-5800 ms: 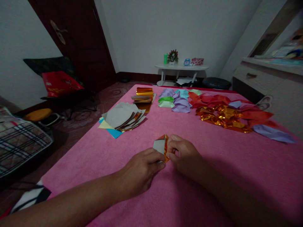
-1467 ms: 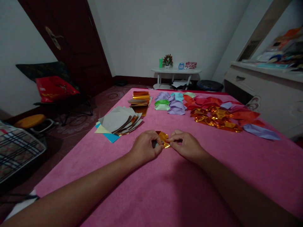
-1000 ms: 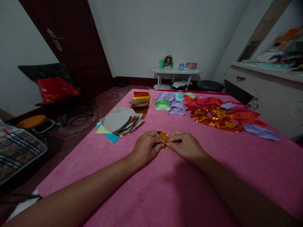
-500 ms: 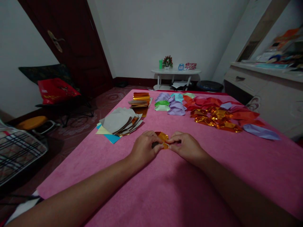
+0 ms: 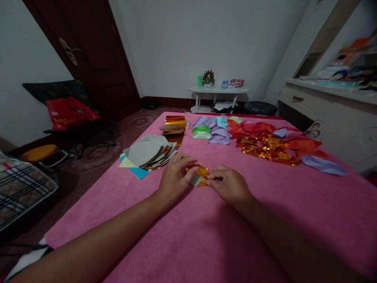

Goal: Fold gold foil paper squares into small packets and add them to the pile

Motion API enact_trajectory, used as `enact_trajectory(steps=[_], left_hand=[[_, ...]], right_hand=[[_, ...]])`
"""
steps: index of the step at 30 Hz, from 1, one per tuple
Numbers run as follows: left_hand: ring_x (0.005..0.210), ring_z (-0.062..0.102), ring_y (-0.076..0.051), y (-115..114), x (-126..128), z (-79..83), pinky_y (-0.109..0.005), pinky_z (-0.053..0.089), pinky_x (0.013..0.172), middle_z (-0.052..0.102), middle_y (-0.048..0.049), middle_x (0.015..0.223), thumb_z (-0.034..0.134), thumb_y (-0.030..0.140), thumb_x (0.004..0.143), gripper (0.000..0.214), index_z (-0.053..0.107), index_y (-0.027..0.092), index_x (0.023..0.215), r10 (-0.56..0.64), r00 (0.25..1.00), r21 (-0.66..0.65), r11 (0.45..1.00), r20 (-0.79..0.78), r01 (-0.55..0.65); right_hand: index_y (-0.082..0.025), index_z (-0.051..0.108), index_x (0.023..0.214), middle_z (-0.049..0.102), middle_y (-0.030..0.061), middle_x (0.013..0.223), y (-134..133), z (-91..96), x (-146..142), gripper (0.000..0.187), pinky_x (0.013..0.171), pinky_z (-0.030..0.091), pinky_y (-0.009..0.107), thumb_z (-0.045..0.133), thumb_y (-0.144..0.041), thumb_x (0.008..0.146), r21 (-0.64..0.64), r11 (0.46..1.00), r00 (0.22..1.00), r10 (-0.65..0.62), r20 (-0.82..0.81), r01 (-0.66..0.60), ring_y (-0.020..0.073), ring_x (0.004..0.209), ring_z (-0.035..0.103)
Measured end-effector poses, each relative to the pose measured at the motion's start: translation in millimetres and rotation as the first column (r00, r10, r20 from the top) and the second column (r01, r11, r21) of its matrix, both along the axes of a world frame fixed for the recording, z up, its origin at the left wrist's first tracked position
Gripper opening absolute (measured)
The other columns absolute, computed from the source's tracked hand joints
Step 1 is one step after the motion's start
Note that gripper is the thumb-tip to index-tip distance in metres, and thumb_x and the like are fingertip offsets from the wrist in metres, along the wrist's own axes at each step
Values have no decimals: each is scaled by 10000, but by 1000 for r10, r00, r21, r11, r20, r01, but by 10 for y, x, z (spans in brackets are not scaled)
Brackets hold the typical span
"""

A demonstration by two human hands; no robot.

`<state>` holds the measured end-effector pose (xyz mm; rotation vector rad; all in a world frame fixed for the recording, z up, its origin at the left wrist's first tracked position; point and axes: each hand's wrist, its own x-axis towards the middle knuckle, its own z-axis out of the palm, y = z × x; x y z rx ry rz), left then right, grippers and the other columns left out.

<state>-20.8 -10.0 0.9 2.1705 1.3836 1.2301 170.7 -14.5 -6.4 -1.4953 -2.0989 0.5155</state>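
Observation:
A small partly folded sheet of gold foil paper (image 5: 202,171) is held between both hands, low over the pink cloth. Its grey underside shows near the left thumb. My left hand (image 5: 176,175) grips the sheet's left side, with the thumb in front and the fingers behind. At the right edge, my right hand (image 5: 231,182) pinches the paper between thumb and curled forefinger. Left of the hands lies a fanned stack of grey-backed foil sheets (image 5: 144,150), with blue and yellow paper under it.
A pink cloth (image 5: 188,236) covers the table. Folded gold foil pieces (image 5: 266,147) and folded purple papers (image 5: 219,135) lie at the back right, beside red ones (image 5: 256,127). Gold sheets (image 5: 174,127) are stacked at the back left. A drawer cabinet (image 5: 330,106) stands right.
My left hand has shifted slightly left along the foil paper and its fingers have lifted and loosened, baring more of the grey underside. The right hand keeps its pinch nearly in place.

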Motion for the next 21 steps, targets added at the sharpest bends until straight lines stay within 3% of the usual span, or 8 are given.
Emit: enact_trajectory(steps=[3,8,11,16,21], left_hand=[[932,607,-186,123,-97,0,-307,474,825,671,-65,984,472,309,909,277,671,164,1039,81,992,-79,994,101,-73],[776,658,-183,301,-183,-86,-273,490,722,729,-47,842,481,316,881,298,727,148,867,3,999,-287,958,41,9],[735,652,-167,341,-193,-103,-256,482,685,733,-43,852,575,322,818,244,730,160,915,-12,999,-306,952,-31,2],[612,601,-139,351,-230,-96,-229,448,574,712,-30,736,647,374,754,275,730,162,909,-65,993,-404,915,-96,21],[640,602,-132,293,-245,-90,-227,461,610,687,-25,722,660,310,737,166,698,149,724,-108,993,-381,921,-55,79]], right_hand=[[-244,737,762,639,-1,782,-9,15,-12,96,589,385,229,641,-241,761,-7,1000,1000,-21,6,21,127,680,572],[-227,699,712,645,-9,778,-6,43,-32,72,574,377,228,635,-222,746,-37,999,1000,-21,-4,21,123,668,573],[-222,666,731,656,-11,808,3,31,-39,17,578,382,228,656,-210,725,-57,997,999,-51,-12,50,126,683,581],[-238,629,955,659,3,916,42,-13,-30,293,609,399,231,705,-189,676,-49,989,990,-139,-28,138,138,736,596],[-233,647,798,623,-6,866,43,11,-15,94,561,355,225,668,-215,708,-46,994,995,-95,39,97,120,681,567]])
